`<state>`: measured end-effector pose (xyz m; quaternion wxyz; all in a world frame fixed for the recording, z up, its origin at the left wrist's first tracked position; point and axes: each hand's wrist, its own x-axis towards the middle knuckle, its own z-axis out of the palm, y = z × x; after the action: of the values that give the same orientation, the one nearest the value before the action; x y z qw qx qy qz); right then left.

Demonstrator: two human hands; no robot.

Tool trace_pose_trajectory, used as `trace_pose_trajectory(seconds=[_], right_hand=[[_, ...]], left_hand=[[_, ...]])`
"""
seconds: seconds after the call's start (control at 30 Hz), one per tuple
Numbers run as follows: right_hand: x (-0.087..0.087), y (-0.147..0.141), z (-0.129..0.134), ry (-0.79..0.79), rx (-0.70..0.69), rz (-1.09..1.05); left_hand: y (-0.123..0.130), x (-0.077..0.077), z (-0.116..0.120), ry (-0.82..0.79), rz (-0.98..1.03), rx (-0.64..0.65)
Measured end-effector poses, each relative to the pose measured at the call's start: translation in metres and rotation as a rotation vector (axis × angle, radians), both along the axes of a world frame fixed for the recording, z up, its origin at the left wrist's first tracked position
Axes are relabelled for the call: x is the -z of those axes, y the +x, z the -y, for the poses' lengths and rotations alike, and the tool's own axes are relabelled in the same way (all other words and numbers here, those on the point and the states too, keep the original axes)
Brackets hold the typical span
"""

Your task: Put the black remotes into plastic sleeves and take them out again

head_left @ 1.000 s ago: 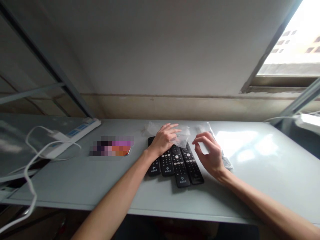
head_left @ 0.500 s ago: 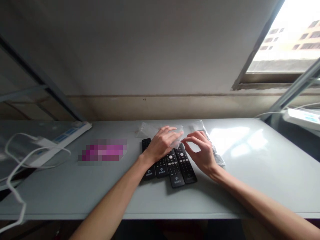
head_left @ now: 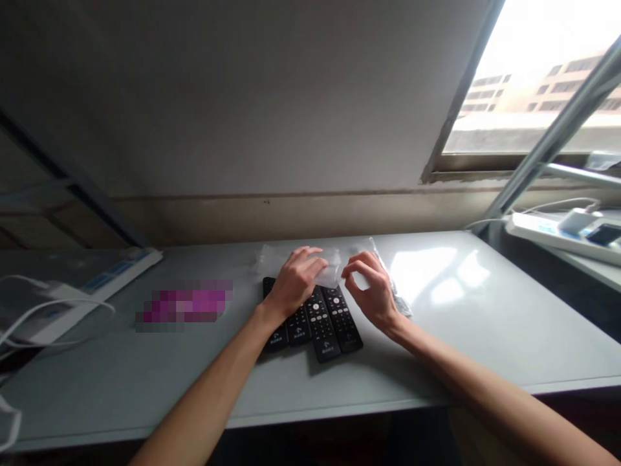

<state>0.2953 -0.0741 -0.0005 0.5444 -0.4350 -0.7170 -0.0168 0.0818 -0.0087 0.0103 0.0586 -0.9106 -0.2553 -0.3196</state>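
Observation:
My left hand (head_left: 295, 282) reaches over several black remote controls, its fingers stretched out and lightly bent over a clear plastic bag (head_left: 330, 275). My right hand (head_left: 372, 285) has thumb and forefinger closed in a pinch at the bag's right edge. Side by side below the hands lie the remote controls (head_left: 320, 327), their upper ends partly covered by the left hand and the bag. Beside the right hand, partly behind it, is another piece of clear wrapping (head_left: 402, 304) with something greyish in it that I cannot make out.
A blurred-out purple item (head_left: 187, 303) lies to the left on the grey table (head_left: 466, 323). Farther left is a white power strip (head_left: 111, 278) with a white cable (head_left: 63, 301). Another power strip (head_left: 548, 233) sits at the right, near a metal post (head_left: 548, 142).
The view has turned slightly right, so the table and its things appear farther left. Both hands stay over the remote controls and the plastic bag, with little change in their pose.

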Motion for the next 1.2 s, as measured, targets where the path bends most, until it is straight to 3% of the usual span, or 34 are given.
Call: trace_pose_trajectory(seconds=[0.13, 0.37, 0.47, 0.67, 0.97, 1.2], right_hand=[[0.002, 0.002, -0.001, -0.02, 0.017, -0.01], [0.002, -0.001, 0.005, 0.045, -0.115, 0.129], [0.0, 0.002, 0.005, 0.095, -0.17, 0.177], [0.001, 0.011, 0.0, 0.198, -0.407, 0.304], [0.003, 0.008, 0.0, -0.028, -0.428, 0.429], [-0.002, 0.007, 0.001, 0.05, -0.397, 0.481]], left_hand=[[-0.002, 0.007, -0.007, -0.001, -0.038, -0.068], [0.001, 0.009, -0.007, 0.02, -0.154, -0.132], [0.002, 0.01, -0.006, 0.021, -0.17, -0.102], [0.003, 0.01, -0.007, 0.025, -0.178, -0.014], [0.007, 0.014, -0.003, -0.093, -0.174, 0.087], [0.001, 0.009, -0.004, -0.087, -0.176, 0.057]])
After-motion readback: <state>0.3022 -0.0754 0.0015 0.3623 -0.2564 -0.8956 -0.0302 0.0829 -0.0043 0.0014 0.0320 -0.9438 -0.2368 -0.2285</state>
